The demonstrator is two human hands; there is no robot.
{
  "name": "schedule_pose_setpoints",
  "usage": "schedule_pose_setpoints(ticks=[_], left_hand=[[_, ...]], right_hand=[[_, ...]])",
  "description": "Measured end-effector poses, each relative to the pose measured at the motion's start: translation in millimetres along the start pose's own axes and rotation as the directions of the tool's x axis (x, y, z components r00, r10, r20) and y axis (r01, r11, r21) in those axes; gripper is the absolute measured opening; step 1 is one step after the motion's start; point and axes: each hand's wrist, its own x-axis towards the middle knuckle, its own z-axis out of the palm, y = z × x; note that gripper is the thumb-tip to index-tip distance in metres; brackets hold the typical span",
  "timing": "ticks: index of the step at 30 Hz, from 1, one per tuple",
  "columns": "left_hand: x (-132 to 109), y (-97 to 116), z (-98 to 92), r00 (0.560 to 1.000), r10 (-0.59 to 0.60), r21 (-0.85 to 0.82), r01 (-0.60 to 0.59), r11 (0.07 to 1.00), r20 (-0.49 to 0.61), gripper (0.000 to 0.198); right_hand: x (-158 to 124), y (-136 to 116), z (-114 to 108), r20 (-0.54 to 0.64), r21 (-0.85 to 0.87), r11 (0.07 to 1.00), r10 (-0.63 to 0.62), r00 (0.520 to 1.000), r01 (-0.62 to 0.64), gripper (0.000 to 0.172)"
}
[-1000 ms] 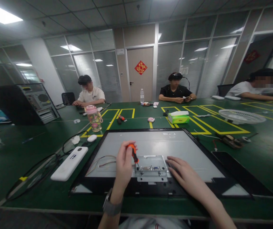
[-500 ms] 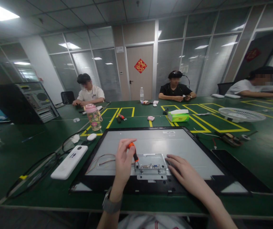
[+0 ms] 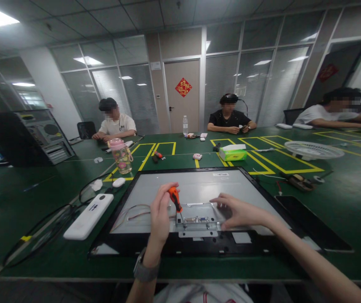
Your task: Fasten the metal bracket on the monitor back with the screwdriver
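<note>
A flat display panel [image 3: 196,179] with a black frame lies back side up in front of me. On its near half sits a metal bracket [image 3: 198,234] with a small board and connector ports. My left hand [image 3: 160,212], with a watch on the wrist, is closed on an orange and black screwdriver [image 3: 175,198]. The screwdriver leans, its tip down at the bracket's left corner. My right hand [image 3: 239,211] is at the bracket's right side, fingers and thumb apart. Whether its fingertips touch the metal I cannot tell. Thin wires [image 3: 133,217] run from the bracket's left.
Left of the panel are a white power bank [image 3: 88,216], black cables [image 3: 43,235] and a pink-lidded bottle [image 3: 122,156]. A black slab [image 3: 313,223] lies to the right. Beyond stand a tissue pack [image 3: 232,153] and a white fan grille [image 3: 313,149]. Several people sit across the table.
My right hand has lifted from lying flat beside the bracket, its thumb and fingers now spread around the bracket's right edge. The screwdriver stays at the left corner, its handle turned slightly.
</note>
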Motion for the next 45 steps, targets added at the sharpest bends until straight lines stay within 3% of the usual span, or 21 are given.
schedule_pose_setpoints(ticks=[3,7,13,18,23,29,34,38,40,45], left_hand=[[0.4,-1.4,-2.1,0.999,-0.037,-0.008,0.037,0.999,0.01,0.031],[0.6,-2.5,-0.8,0.998,0.07,0.052,-0.069,0.996,-0.003,0.024],[1.8,-2.8,-0.2,0.996,-0.09,-0.068,0.089,0.994,-0.01,0.035],[3.8,-0.6,-0.5,0.998,0.03,0.028,-0.028,0.999,-0.049,0.025],[1.4,-0.1,0.6,0.991,-0.127,-0.09,0.131,0.987,0.051,0.04],[1.9,0.5,0.4,0.996,0.08,0.056,-0.078,0.995,-0.034,0.024],[1.1,0.0,-0.7,0.997,-0.072,-0.125,0.077,0.989,0.037,0.038],[1.5,2.7,-0.2,0.999,0.034,0.026,-0.034,0.999,-0.017,0.024],[1.7,3.2,-0.5,0.998,0.063,0.026,-0.063,0.998,-0.02,0.024],[0.8,1.1,-1.4,0.994,-0.102,-0.13,0.105,0.986,0.027,0.04]], right_hand=[[16.8,8.1,5.6,-0.014,0.084,0.996,-0.044,0.999,0.045,0.077],[18.2,11.1,18.6,-0.108,0.118,0.99,-0.069,0.992,0.082,0.071],[9.7,6.0,17.4,-0.115,0.102,0.993,-0.047,0.992,0.059,0.071],[10.1,7.8,18.1,-0.112,0.079,0.995,-0.052,0.992,0.061,0.072],[9.9,5.3,18.8,-0.113,0.086,0.995,-0.035,0.993,0.045,0.069],[9.6,5.0,18.0,-0.116,0.086,0.995,-0.044,0.992,0.054,0.069],[9.7,6.0,18.5,-0.116,0.078,0.995,-0.048,0.992,0.057,0.069],[9.3,5.7,19.1,-0.119,0.084,0.994,-0.055,0.991,0.065,0.069],[9.2,5.3,18.9,-0.12,0.086,0.994,-0.055,0.991,0.066,0.069],[8.8,4.0,17.6,-0.108,0.085,0.995,-0.042,0.993,0.052,0.068]])
